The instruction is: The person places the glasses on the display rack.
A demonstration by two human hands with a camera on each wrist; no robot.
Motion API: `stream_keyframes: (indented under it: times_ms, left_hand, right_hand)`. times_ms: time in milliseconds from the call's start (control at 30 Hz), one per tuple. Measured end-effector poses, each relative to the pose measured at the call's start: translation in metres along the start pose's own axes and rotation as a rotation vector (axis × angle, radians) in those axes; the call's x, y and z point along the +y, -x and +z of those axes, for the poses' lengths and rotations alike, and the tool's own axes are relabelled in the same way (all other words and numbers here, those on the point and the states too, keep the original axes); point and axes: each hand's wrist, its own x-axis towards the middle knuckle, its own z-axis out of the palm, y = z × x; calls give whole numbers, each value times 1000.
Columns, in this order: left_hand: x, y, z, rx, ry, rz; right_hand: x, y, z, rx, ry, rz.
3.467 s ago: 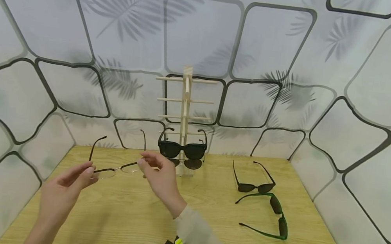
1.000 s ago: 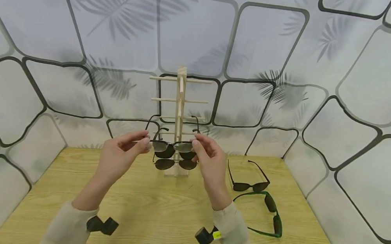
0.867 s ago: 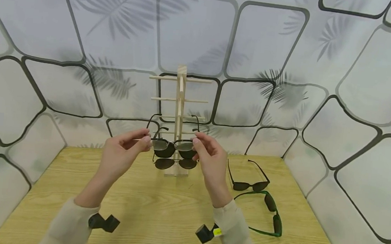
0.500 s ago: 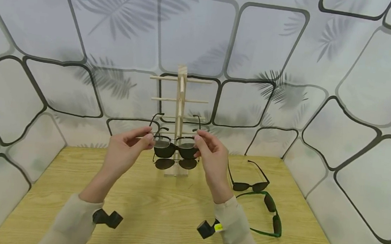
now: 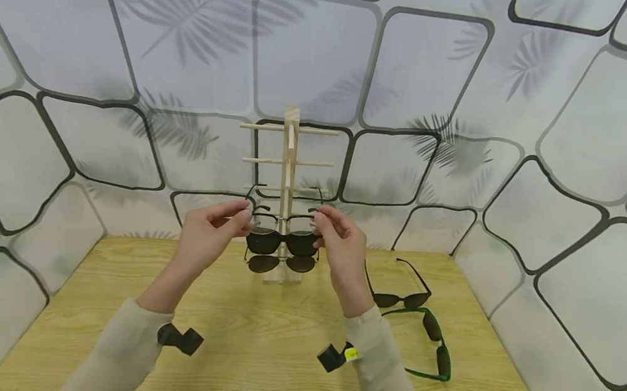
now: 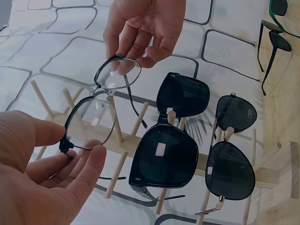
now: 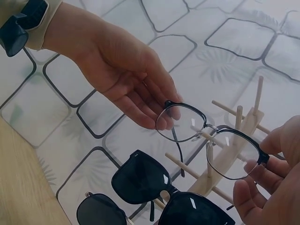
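My left hand [image 5: 209, 236] and right hand [image 5: 346, 258] pinch the two ends of a pair of clear eyeglasses [image 6: 93, 123] with dark upper rims and thin metal lower rims. The eyeglasses are level in front of a wooden glasses stand [image 5: 290, 140], their temples pointing back towards its third row of pegs. Just below them, black sunglasses [image 6: 164, 157] rest on the stand. Lower still hang dark-lensed sunglasses with a thin metal frame [image 6: 229, 171]. In the right wrist view, the right fingers hold one end piece and the left fingers the other.
On the wooden table [image 5: 253, 347], to the right, lie black sunglasses [image 5: 386, 300] and green-framed sunglasses [image 5: 445, 362], temples unfolded. The stand's upper pegs [image 5: 319, 131] jut out to both sides. A patterned backdrop [image 5: 327, 52] encloses the back and sides.
The eyeglasses have gone from left of the stand to its front, both hands holding them throughout. Over the last second they rise slightly and move closer to the stand.
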Motion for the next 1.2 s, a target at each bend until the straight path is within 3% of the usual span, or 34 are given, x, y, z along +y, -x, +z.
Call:
stream_keyframes:
  times_ms: [600, 967, 1200]
  left_hand:
    - [-3, -12, 6, -10, 26, -44]
    - [-9, -18, 6, -16, -8, -36]
    - [-7, -19, 8, -4, 33, -37]
  right_hand:
    - [8, -9, -3, 22, 5, 41]
    - [12, -15, -3, 17, 27, 33]
    - [14, -16, -4, 23, 27, 30]
